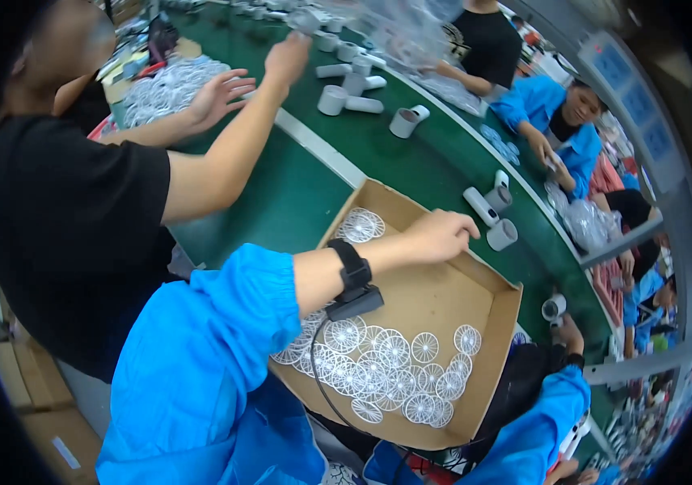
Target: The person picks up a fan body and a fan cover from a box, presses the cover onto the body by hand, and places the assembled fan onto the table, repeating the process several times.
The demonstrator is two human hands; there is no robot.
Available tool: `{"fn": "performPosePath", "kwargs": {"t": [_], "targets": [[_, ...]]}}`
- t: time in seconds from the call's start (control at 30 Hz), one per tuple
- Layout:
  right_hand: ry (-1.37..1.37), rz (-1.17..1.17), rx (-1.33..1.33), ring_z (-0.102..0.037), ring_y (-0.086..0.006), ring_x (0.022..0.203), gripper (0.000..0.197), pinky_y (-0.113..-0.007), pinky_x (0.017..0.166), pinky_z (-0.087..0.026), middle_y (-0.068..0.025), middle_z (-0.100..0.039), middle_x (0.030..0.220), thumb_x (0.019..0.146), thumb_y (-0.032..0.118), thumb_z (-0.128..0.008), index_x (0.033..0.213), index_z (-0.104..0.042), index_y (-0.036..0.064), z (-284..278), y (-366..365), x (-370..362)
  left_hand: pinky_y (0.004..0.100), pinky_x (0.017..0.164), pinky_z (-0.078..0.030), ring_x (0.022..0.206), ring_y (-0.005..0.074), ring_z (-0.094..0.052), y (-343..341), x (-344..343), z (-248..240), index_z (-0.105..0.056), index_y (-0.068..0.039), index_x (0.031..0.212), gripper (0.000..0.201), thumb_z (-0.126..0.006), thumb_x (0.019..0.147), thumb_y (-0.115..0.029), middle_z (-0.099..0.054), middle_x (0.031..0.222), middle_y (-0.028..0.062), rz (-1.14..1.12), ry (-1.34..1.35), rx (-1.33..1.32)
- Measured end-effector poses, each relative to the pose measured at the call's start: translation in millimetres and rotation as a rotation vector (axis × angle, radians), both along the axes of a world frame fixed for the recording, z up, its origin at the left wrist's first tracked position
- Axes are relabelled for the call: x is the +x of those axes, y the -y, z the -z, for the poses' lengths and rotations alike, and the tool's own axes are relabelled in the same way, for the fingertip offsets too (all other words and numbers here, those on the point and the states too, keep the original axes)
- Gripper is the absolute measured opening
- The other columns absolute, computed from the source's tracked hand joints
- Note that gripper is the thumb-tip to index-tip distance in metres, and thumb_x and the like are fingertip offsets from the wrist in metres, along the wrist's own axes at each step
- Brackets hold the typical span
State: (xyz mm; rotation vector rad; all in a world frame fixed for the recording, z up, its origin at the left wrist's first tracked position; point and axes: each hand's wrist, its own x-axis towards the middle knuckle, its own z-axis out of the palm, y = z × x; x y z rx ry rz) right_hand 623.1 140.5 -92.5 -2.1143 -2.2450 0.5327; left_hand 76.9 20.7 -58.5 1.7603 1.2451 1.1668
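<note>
My left hand point(443, 236) reaches over the far edge of a shallow cardboard box point(508, 323), fingers loosely bent with nothing visible between them. A black strap with a small device point(354, 295) and a cable is on that wrist. White spoked discs point(394, 347) lie scattered in the box, mostly on its near side, with a few more in the far left corner. Beyond the left hand, a grey-white cylinder point(502, 234) rests on the green conveyor belt. Off to the right, my right hand point(570, 335) holds a short grey-white cylinder point(554, 307), its open end showing.
More cylinders point(334, 99) and white tubes sit along the curved green belt point(435, 153). A co-worker in black point(79, 250) stands close on my left, arms over the belt. A heap of white rings point(176, 89) lies far left. Other people work across the belt.
</note>
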Motion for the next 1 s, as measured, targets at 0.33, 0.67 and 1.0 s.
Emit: {"fn": "performPosePath", "kwargs": {"t": [0.33,0.67,1.0], "targets": [[-0.132,-0.159,0.666,-0.057,-0.0265,0.097,0.059,-0.038,0.086,-0.044,-0.0156,-0.060,0.112,0.086,0.022,-0.060,0.136,-0.036,0.0011,-123,14,-165,0.0349,0.071,-0.050,0.075,0.0227,-0.064,5,38,-20,-0.063,-0.001,0.099,0.027,-0.051,0.086,-0.021,-0.067,0.083,0.0088,0.303,0.311,-0.150],[-0.238,-1.083,-0.032,-0.052,-0.0344,0.108,0.037,-0.043,0.091,-0.041,-0.0154,-0.058,0.113,0.083,0.027,-0.065,0.112,-0.060,0.0045,-81,208,-430,0.0282,0.062,-0.051,0.072,0.0142,-0.062,-13,-18,-7,-0.057,-0.002,0.101,0.029,-0.067,0.078,-0.016,-0.062,0.089,0.0076,0.018,0.851,-0.363],[-0.214,-1.168,0.058,-0.048,-0.0409,0.109,0.050,-0.047,0.092,-0.040,-0.0234,-0.054,0.111,0.082,0.023,-0.065,0.127,-0.047,0.0065,-10,228,-431,0.0309,0.051,-0.051,0.061,0.0177,-0.063,6,7,-20,-0.025,-0.006,0.139,0.070,-0.066,0.082,-0.010,-0.062,0.090,0.0099,-0.005,0.705,-0.235]]}}
